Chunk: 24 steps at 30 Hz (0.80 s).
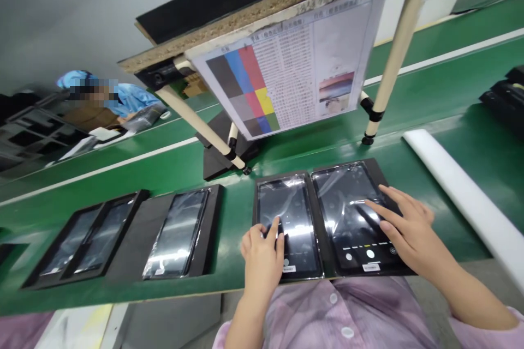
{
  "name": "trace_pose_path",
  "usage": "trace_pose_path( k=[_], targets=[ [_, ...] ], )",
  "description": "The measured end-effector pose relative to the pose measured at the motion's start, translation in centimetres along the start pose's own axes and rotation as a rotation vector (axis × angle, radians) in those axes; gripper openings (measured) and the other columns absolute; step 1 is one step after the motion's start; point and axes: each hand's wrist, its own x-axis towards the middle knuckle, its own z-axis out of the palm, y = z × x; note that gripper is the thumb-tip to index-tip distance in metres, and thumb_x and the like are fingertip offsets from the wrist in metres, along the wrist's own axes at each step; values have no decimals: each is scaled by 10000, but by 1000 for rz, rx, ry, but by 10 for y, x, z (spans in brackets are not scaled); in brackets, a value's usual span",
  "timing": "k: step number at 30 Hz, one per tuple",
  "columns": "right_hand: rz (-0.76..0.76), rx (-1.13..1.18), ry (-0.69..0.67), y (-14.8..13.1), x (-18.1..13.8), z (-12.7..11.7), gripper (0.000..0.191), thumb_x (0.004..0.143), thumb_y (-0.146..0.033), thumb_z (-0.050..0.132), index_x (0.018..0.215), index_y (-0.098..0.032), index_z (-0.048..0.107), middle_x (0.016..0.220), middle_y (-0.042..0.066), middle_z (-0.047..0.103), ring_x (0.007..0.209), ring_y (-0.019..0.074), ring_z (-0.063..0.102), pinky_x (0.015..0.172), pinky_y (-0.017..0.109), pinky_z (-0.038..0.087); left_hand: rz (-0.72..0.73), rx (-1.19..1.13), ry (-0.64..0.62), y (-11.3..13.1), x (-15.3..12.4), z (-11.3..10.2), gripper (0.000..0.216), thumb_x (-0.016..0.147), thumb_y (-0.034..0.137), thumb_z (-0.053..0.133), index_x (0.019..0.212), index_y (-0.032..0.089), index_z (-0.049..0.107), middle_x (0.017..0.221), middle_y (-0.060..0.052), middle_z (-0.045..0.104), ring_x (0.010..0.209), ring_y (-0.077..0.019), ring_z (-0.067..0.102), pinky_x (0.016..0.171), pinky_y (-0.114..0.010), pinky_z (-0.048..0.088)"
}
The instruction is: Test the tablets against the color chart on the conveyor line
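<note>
Two film-covered tablets lie side by side in a black tray (315,174) at the green bench's near edge. My left hand (262,253) rests on the left tablet (289,223), fingers curled and the index finger tip touching its screen. My right hand (403,223) lies over the right tablet (347,215), fingers stretched out and apart, fingertips on the glass. That screen shows a row of round on-screen buttons near its lower edge. Neither hand holds anything.
A colour test chart (295,71) hangs tilted from a shelf on tube legs (387,84) behind the tablets. Further left sit two more black trays with tablets (180,232) (82,240). A white foam roll (462,191) lies at right. Another person (102,101) works at the far left.
</note>
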Motion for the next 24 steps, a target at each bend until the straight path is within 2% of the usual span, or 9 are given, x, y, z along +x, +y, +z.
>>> trace_pose_path(
  k=[3, 5, 8, 14, 18, 21, 24],
  targets=[
    [39, -38, -11, 3, -9, -5, 478, 1028, -277, 321, 949, -257, 792, 1287, 117, 616, 1213, 316, 537, 918, 474, 376, 47, 3, 52, -4, -2, 2, 383, 972, 333, 451, 1291, 292, 659, 1009, -110, 504, 923, -270, 476, 841, -466, 472],
    [64, -61, -13, 5, -11, -8, 480, 1019, -241, 339, 888, -253, 801, 1277, 119, 627, 1221, 314, 531, 936, 478, 362, 86, -29, 43, -2, -4, 3, 383, 977, 334, 443, 1295, 303, 654, 997, -101, 502, 921, -265, 473, 857, -470, 469],
    [79, -84, -6, 6, -11, -7, 463, 1015, -224, 347, 933, -240, 802, 1272, 136, 630, 1215, 312, 531, 928, 476, 362, 124, -74, 7, 9, -6, 3, 381, 979, 319, 435, 1292, 327, 652, 987, -87, 497, 908, -254, 471, 867, -470, 470],
    [48, -59, 13, 6, -10, 0, 419, 1006, -228, 366, 1031, -226, 784, 1284, 136, 626, 1184, 317, 566, 926, 478, 387, 107, -78, 51, 33, -7, -2, 381, 951, 242, 486, 1285, 313, 656, 1022, -90, 499, 953, -253, 487, 873, -438, 469],
    [166, -3, 72, 10, -10, -3, 442, 1020, -279, 327, 1118, -201, 751, 1288, 160, 613, 1139, 314, 618, 892, 481, 433, 129, -92, 35, 36, -4, -6, 367, 940, 221, 509, 1256, 312, 672, 1023, -87, 509, 949, -243, 494, 862, -430, 473],
    [285, 71, 30, 17, -13, -6, 542, 1030, -401, 257, 1133, -180, 740, 1241, 190, 633, 1109, 334, 646, 839, 500, 501, 130, -136, 31, 44, -2, -5, 356, 918, 211, 545, 1236, 295, 680, 990, -85, 518, 932, -244, 506, 836, -426, 481],
    [304, 134, -67, 25, -26, -3, 556, 1015, -483, 254, 1176, -224, 719, 1242, 175, 633, 1094, 322, 653, 838, 492, 542, 91, -125, 42, 48, -3, -7, 357, 894, 246, 600, 1240, 294, 673, 969, -81, 533, 907, -245, 523, 815, -429, 499]
  ],
)
